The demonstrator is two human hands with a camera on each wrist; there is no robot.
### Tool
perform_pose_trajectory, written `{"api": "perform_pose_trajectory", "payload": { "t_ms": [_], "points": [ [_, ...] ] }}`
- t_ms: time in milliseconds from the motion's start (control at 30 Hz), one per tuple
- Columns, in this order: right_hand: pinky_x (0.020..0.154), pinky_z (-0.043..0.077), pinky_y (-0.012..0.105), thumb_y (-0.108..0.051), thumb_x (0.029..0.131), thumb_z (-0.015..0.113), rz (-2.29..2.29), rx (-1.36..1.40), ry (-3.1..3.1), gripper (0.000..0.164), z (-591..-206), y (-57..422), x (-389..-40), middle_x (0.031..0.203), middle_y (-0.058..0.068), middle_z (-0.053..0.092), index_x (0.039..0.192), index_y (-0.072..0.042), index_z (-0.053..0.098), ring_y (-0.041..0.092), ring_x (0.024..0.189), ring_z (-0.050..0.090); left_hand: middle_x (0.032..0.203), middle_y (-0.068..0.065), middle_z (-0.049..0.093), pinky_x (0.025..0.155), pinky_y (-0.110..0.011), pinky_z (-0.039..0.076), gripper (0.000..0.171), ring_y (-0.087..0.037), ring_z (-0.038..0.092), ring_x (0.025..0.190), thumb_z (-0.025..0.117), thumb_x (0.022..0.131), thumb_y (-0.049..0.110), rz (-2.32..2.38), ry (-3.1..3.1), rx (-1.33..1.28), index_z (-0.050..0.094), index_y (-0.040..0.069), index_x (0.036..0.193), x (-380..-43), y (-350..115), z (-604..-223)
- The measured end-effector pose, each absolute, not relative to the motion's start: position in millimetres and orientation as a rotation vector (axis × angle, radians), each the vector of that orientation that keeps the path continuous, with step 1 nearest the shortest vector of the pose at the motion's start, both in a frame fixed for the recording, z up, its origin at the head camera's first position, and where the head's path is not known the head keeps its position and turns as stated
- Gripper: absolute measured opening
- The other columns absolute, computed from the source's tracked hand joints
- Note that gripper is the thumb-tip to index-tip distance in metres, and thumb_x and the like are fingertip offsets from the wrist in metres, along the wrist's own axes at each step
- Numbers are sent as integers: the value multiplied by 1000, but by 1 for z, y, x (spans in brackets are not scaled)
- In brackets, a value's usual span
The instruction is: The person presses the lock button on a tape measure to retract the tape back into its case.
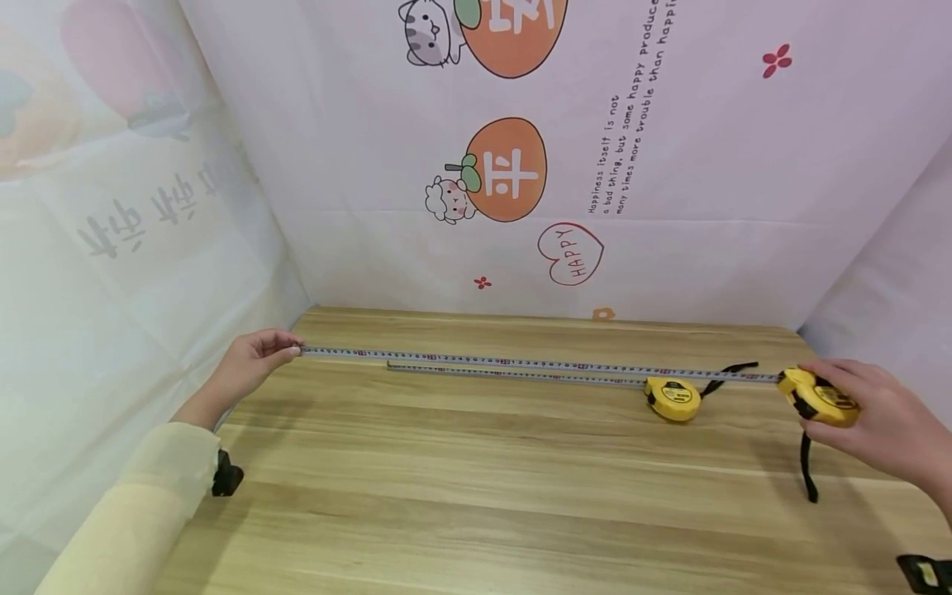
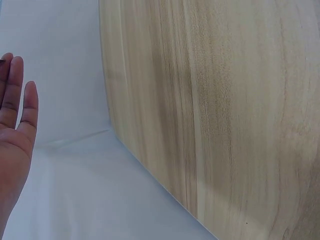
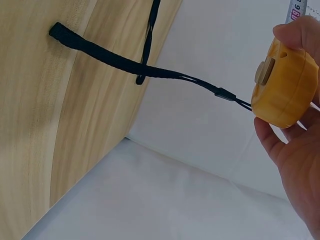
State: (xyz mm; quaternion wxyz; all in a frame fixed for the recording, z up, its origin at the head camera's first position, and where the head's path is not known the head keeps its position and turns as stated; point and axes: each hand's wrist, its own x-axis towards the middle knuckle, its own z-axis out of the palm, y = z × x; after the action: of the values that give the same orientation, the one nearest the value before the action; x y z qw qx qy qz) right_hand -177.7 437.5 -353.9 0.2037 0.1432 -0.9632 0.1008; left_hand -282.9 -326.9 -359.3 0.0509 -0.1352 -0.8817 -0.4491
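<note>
A yellow tape measure [image 1: 818,398] is gripped in my right hand [image 1: 881,417] at the right of the head view, its black wrist strap [image 1: 808,471] hanging down. Its blade [image 1: 550,365] runs out to the left across the table's far part, where my left hand [image 1: 256,364] pinches the end between thumb and fingers. In the right wrist view, fingers and thumb wrap the yellow case [image 3: 285,85]. A second yellow tape measure [image 1: 673,399] lies on the table, its shorter blade [image 1: 521,376] extended left, just in front of the held one.
The wooden table [image 1: 476,496] ends at a white printed cloth wall [image 1: 372,248] at the back, with more cloth at left and right. The second tape's black strap [image 1: 729,376] lies behind it, partly under the held blade in the head view.
</note>
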Motion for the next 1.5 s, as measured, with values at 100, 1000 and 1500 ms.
{"api": "perform_pose_trajectory", "payload": {
  "t_ms": [100, 1000, 1500],
  "points": [
    [58, 45, 40, -3, 60, 88, 272, 404, -2686, 77, -353, 436, -179, 113, 28, 49, 127, 10, 53, 42, 90, 47, 110, -15, 65, 78, -15, 49, 35, -1, 60, 91, 59, 99, 27, -1362, -2702, -403, 62, -3, 116, -283, -326, -359],
    [56, 45, 37, -5, 58, 90, 279, 441, -2690, 73, -345, 427, -184, 110, 26, 50, 122, 6, 57, 39, 86, 49, 111, -17, 64, 78, -16, 49, 34, -1, 60, 92, 59, 99, 27, -1352, -2702, -424, 62, -2, 116, -291, -319, -362],
    [54, 43, 28, -5, 55, 92, 293, 476, -2673, 72, -344, 427, -185, 110, 24, 52, 119, 2, 59, 38, 87, 50, 105, -11, 66, 77, -18, 50, 30, -4, 62, 89, 60, 99, 23, -1404, -2667, -445, 63, -4, 112, -291, -311, -362]
  ]
}}
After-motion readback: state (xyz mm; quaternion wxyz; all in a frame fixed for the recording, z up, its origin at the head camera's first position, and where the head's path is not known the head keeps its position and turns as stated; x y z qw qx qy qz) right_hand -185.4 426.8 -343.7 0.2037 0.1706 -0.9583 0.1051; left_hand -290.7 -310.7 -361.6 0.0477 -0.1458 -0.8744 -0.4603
